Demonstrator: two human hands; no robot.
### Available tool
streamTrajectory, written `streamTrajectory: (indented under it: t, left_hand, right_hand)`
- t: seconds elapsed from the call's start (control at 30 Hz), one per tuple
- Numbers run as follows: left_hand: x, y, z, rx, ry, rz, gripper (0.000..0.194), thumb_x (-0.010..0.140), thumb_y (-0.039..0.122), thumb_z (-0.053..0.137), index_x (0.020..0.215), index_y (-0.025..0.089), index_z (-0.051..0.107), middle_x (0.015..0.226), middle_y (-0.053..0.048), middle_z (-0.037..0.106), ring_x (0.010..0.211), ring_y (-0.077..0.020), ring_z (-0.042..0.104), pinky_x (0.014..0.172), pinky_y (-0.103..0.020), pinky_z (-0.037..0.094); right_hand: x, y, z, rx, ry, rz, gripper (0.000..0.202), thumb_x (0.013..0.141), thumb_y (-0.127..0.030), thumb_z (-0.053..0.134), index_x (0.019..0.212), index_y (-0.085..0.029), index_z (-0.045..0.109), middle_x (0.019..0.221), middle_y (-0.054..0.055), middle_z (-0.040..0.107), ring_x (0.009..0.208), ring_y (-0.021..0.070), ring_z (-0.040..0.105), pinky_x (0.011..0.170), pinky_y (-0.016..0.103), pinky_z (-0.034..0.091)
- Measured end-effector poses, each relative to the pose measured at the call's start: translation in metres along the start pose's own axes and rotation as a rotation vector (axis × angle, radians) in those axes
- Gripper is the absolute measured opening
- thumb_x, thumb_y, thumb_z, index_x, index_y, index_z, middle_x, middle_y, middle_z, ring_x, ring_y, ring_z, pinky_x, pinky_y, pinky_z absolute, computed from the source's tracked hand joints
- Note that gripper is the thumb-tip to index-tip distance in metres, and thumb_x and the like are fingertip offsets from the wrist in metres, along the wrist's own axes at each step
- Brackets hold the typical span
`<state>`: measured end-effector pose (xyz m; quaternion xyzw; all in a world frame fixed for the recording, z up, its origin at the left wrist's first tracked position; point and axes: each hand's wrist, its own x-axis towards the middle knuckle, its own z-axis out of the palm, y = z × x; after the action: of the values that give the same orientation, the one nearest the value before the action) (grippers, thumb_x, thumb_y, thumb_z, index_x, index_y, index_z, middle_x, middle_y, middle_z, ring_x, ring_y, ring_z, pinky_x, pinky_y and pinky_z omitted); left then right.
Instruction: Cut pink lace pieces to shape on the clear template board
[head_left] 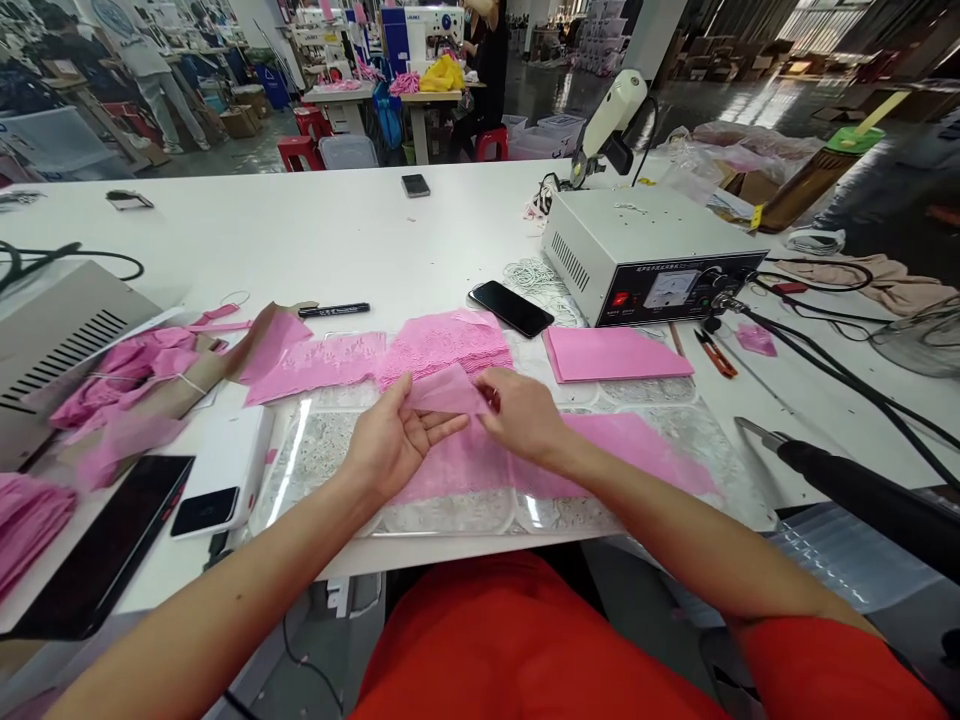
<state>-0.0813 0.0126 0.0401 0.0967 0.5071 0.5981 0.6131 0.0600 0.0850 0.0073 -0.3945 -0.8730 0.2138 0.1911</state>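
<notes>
A small piece of thin pink fabric (448,390) is stretched between my two hands above the table. My left hand (394,435) is turned palm up, its thumb at the left end of the fabric and its other fingers extended below it. At the right end, my right hand (521,412) pinches the fabric between thumb and bent fingers. Just beyond them lies a stack of pink lace pieces (450,340). Under my hands a sheer pink fabric panel (622,450) is spread on a clear-covered work mat (330,450); my hands hide part of it.
A grey control box (660,250) with cables stands at the back right, near a phone (512,308) and folded pink sheets (615,354). A black-handled tool (855,490) juts in at right. At left are a white power bank (225,465), a dark tablet (105,540) and pink scraps (142,365).
</notes>
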Motion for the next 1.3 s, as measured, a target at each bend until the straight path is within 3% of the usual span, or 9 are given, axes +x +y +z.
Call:
streamTrajectory:
  t: [0.1,0.23,0.37,0.5,0.73,0.87,0.97,1.07,1.3]
  left_hand:
    - [0.002,0.007,-0.005,0.047,0.045,0.05,0.033,0.098,0.026,0.033,0.095,0.007,0.059,0.087,-0.017,0.072,0.084,-0.0255,0.073,0.077,-0.037,0.059]
    - [0.001,0.007,-0.036,0.288,0.161,0.062,0.02,0.093,0.018,0.038,0.082,0.013,0.053,0.065,-0.009,0.07,0.061,-0.017,0.07,0.055,-0.023,0.056]
    - [-0.013,-0.006,-0.072,0.508,0.18,-0.037,0.02,0.085,0.026,0.054,0.072,0.012,0.057,0.046,-0.005,0.062,0.037,-0.0118,0.057,0.038,-0.017,0.046]
    - [-0.028,-0.014,-0.088,0.636,0.161,-0.094,0.027,0.077,0.032,0.061,0.06,0.012,0.059,0.044,-0.004,0.06,0.033,-0.0091,0.051,0.034,-0.016,0.04]
    - [-0.046,-0.003,-0.099,0.973,0.062,-0.13,0.036,0.072,0.036,0.066,0.046,0.016,0.052,0.04,0.0,0.054,0.029,-0.0084,0.043,0.031,-0.018,0.028]
    - [-0.053,0.011,-0.109,1.54,-0.022,0.264,0.047,0.078,0.041,0.063,0.042,0.018,0.046,0.037,0.003,0.042,0.035,-0.008,0.037,0.038,-0.021,0.024]
    - [-0.046,0.007,-0.098,1.583,-0.225,0.536,0.028,0.083,0.039,0.061,0.062,0.021,0.067,0.055,0.0,0.059,0.047,-0.0113,0.051,0.047,-0.021,0.037]
    - [-0.032,-0.013,-0.067,1.502,-0.473,0.712,0.02,0.086,0.032,0.058,0.096,0.026,0.074,0.101,-0.005,0.072,0.086,-0.0192,0.068,0.076,-0.024,0.051]
    - [0.009,-0.069,-0.006,1.634,-0.9,1.036,0.035,0.094,0.015,0.043,0.125,0.016,0.06,0.137,-0.01,0.055,0.132,-0.0267,0.046,0.109,-0.043,0.04]
  right_hand:
    - [0.009,0.015,-0.006,0.025,0.067,-0.084,0.016,0.082,-0.012,0.051,0.088,-0.017,0.065,0.086,0.005,0.068,0.073,0.015,0.059,0.064,0.027,0.042]
    - [-0.001,0.032,0.001,-0.063,0.094,-0.337,0.024,0.087,-0.013,0.047,0.094,-0.018,0.069,0.092,0.009,0.068,0.083,0.0186,0.06,0.071,0.031,0.046]
    - [-0.025,0.039,0.021,-0.163,0.062,-0.649,0.03,0.088,-0.007,0.041,0.091,-0.017,0.069,0.086,0.009,0.067,0.079,0.0179,0.057,0.07,0.033,0.044]
    - [-0.036,0.039,0.027,-0.191,0.049,-0.797,0.03,0.088,-0.003,0.04,0.092,-0.017,0.066,0.084,0.008,0.066,0.077,0.0172,0.054,0.07,0.032,0.043]
    - [-0.04,0.036,0.015,-0.189,0.023,-0.784,0.026,0.082,-0.003,0.047,0.095,-0.016,0.065,0.086,0.008,0.066,0.079,0.0181,0.058,0.071,0.033,0.045]
    - [-0.053,0.058,-0.016,-0.026,0.16,-0.499,0.023,0.084,-0.008,0.05,0.097,-0.019,0.066,0.091,0.007,0.068,0.084,0.017,0.063,0.073,0.031,0.052]
    - [-0.074,0.081,-0.042,0.053,0.236,-0.193,0.019,0.086,-0.012,0.051,0.092,-0.022,0.067,0.086,0.004,0.069,0.079,0.0154,0.065,0.069,0.029,0.053]
    - [-0.098,0.096,-0.053,0.09,0.179,-0.032,0.016,0.085,-0.013,0.053,0.088,-0.021,0.067,0.082,0.003,0.07,0.074,0.0144,0.066,0.063,0.027,0.052]
    - [-0.111,0.092,-0.037,0.1,0.075,-0.04,0.012,0.087,-0.017,0.055,0.087,-0.02,0.066,0.081,0.004,0.067,0.074,0.0143,0.062,0.064,0.026,0.051]
